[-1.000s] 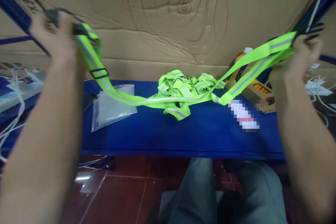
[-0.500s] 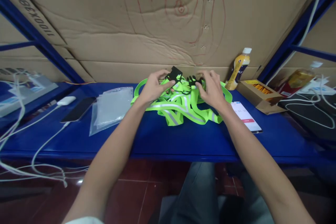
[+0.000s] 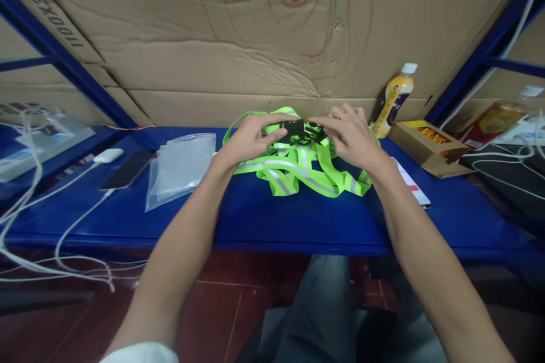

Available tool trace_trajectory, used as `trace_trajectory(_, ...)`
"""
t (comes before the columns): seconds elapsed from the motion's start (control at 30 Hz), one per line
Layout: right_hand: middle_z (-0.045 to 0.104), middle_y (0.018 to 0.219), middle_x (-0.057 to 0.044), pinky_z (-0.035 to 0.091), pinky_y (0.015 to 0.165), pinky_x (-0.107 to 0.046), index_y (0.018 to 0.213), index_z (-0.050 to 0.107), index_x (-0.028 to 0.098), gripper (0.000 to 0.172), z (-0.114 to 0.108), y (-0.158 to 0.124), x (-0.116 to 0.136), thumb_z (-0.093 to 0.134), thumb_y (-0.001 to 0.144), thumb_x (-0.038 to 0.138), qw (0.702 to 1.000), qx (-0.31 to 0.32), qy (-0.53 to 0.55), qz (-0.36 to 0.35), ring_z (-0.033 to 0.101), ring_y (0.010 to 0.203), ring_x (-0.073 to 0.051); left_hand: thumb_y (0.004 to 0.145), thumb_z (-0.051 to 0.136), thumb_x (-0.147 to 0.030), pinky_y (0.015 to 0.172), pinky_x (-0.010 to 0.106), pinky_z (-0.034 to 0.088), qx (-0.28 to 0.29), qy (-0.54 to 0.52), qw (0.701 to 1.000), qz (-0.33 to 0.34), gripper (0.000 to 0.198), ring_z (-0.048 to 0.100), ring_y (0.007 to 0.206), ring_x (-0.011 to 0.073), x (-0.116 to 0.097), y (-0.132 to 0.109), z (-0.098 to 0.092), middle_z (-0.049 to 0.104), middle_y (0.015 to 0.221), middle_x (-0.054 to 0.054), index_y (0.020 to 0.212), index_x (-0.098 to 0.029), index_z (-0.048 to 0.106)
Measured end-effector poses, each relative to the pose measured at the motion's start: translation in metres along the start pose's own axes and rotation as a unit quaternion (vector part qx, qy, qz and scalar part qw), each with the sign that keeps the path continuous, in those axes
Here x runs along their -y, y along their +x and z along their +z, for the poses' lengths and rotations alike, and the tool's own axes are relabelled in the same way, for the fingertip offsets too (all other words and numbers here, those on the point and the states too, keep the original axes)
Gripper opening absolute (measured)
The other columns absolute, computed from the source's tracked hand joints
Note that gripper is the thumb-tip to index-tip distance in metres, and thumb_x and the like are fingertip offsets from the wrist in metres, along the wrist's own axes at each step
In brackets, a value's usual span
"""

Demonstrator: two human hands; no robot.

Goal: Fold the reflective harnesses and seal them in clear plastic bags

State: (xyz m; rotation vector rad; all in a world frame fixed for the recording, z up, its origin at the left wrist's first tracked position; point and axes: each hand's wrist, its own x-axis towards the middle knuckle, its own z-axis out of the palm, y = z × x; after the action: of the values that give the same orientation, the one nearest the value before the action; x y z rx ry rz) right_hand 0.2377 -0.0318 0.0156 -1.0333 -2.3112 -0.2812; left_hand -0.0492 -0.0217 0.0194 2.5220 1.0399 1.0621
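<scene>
A tangle of neon-green reflective straps (image 3: 298, 173) with silver stripes lies heaped at the back of the blue table. Black plastic parts sit on top of the heap. My left hand (image 3: 249, 137) pinches a flat black plastic piece (image 3: 293, 131) between thumb and fingers. From the other side, my right hand (image 3: 351, 133) is closed at a black slotted buckle (image 3: 314, 133), its index finger reaching toward the flat piece. The right fingers partly cover the buckle, and both hands hide parts of the straps.
Clear plastic bags (image 3: 183, 164), a dark phone (image 3: 128, 170) on a cable and a white adapter (image 3: 108, 155) are to the left. On the right are a lit phone (image 3: 411, 184), a yellow bottle (image 3: 394, 102) and an open cardboard box (image 3: 430, 150). Cardboard (image 3: 170, 68) stands behind.
The flat black piece has come down and tilted flatter in my left hand. My right hand's index finger has stretched inward toward it. The camera view has shifted slightly.
</scene>
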Motion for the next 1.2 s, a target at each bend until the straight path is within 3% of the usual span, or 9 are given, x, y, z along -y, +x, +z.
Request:
trace_trajectory(0.2, 0.071, 0.131, -0.016, 0.044, 0.104, -0.057, 0.146, 0.057, 0.024, 0.04, -0.005, -0.002, 0.008, 0.042, 0.11, 0.026, 1.0, 0.024, 0.009, 0.004, 0.059, 0.119, -0.038, 0.104, 0.066, -0.058, 0.069, 0.03, 0.048, 0.016, 0.001, 1.0, 0.022, 0.048, 0.076, 0.089, 0.0253, -0.001, 0.0, 0.001, 0.085, 0.119, 0.007, 0.134, -0.025, 0.083)
trace_trajectory(0.33, 0.07, 0.136, -0.018, 0.046, 0.109, -0.06, 0.139, 0.056, 0.022, 0.034, -0.003, -0.005, 0.013, 0.045, 0.107, 0.023, 0.999, 0.047, 0.022, 0.002, 0.061, 0.126, -0.039, 0.101, 0.071, -0.054, 0.059, 0.029, 0.037, 0.036, 0.013, 0.999, 0.023, 0.045, 0.052, 0.055, 0.0142, -0.002, 0.0, 0.005, 0.085, 0.102, 0.006, 0.132, -0.023, 0.084)
trace_trajectory(0.47, 0.072, 0.129, -0.018, 0.047, 0.112, -0.064, 0.138, 0.06, 0.022, 0.036, 0.002, -0.005, 0.018, 0.046, 0.106, 0.017, 0.998, 0.062, 0.017, -0.003, 0.063, 0.127, -0.04, 0.101, 0.073, -0.047, 0.06, 0.028, 0.039, 0.052, 0.01, 0.998, 0.044, 0.035, 0.046, 0.052, 0.0119, -0.003, 0.0, 0.014, 0.082, 0.09, 0.003, 0.12, -0.02, 0.085)
trace_trajectory(0.53, 0.072, 0.133, -0.018, 0.047, 0.115, -0.065, 0.142, 0.06, 0.022, 0.037, 0.002, -0.004, 0.018, 0.048, 0.107, 0.02, 0.998, 0.046, 0.042, -0.003, 0.064, 0.13, -0.039, 0.102, 0.072, -0.048, 0.063, 0.029, 0.042, 0.03, 0.037, 0.997, 0.055, 0.033, 0.055, 0.057, 0.0149, -0.002, 0.001, 0.018, 0.079, 0.082, 0.002, 0.112, -0.02, 0.084)
trace_trajectory(0.63, 0.073, 0.143, -0.015, 0.05, 0.116, -0.06, 0.143, 0.064, 0.024, 0.041, -0.007, -0.003, 0.014, 0.063, 0.106, 0.04, 0.993, 0.017, 0.115, -0.011, 0.066, 0.134, -0.038, 0.107, 0.065, -0.048, 0.078, 0.034, 0.051, -0.044, 0.11, 0.986, 0.115, 0.034, 0.071, 0.083, 0.0238, 0.001, 0.002, 0.022, 0.081, 0.095, 0.008, 0.111, -0.019, 0.081)
trace_trajectory(0.8, 0.083, 0.125, -0.01, 0.056, 0.108, -0.051, 0.122, 0.082, 0.023, 0.045, -0.025, -0.002, 0.007, 0.056, 0.109, 0.058, 0.98, -0.03, 0.197, 0.012, 0.076, 0.119, -0.033, 0.114, 0.055, -0.034, 0.09, 0.044, 0.056, -0.147, 0.225, 0.941, 0.206, 0.028, 0.075, 0.103, 0.0281, 0.003, 0.002, 0.028, 0.082, 0.1, 0.01, 0.117, -0.022, 0.08)
trace_trajectory(0.9, 0.083, 0.128, -0.01, 0.051, 0.116, -0.056, 0.122, 0.084, 0.025, 0.041, -0.031, 0.0, 0.004, 0.073, 0.099, 0.057, 0.983, -0.039, 0.178, 0.007, 0.074, 0.126, -0.037, 0.115, 0.051, -0.027, 0.095, 0.05, 0.06, -0.219, 0.237, 0.916, 0.239, 0.029, 0.075, 0.115, 0.0286, 0.002, 0.0, 0.031, 0.083, 0.113, 0.008, 0.121, -0.027, 0.079)
trace_trajectory(1.07, 0.082, 0.133, -0.007, 0.053, 0.119, -0.055, 0.128, 0.084, 0.028, 0.052, -0.046, 0.008, -0.001, 0.081, 0.09, 0.064, 0.965, 0.045, 0.259, 0.019, 0.073, 0.13, -0.037, 0.116, 0.048, -0.027, 0.105, 0.059, 0.062, -0.262, 0.213, 0.901, 0.272, 0.033, 0.072, 0.132, 0.0315, 0.002, -0.002, 0.034, 0.081, 0.127, 0.008, 0.13, -0.03, 0.077)
trace_trajectory(1.2, 0.082, 0.131, -0.009, 0.064, 0.102, -0.048, 0.13, 0.081, 0.026, 0.067, -0.057, 0.018, -0.005, 0.062, 0.097, 0.082, 0.884, 0.155, 0.437, 0.052, 0.077, 0.121, -0.033, 0.115, 0.054, -0.038, 0.108, 0.065, 0.061, -0.266, 0.165, 0.913, 0.264, 0.03, 0.071, 0.134, 0.0345, 0.005, -0.003, 0.035, 0.08, 0.128, 0.009, 0.131, -0.033, 0.078)
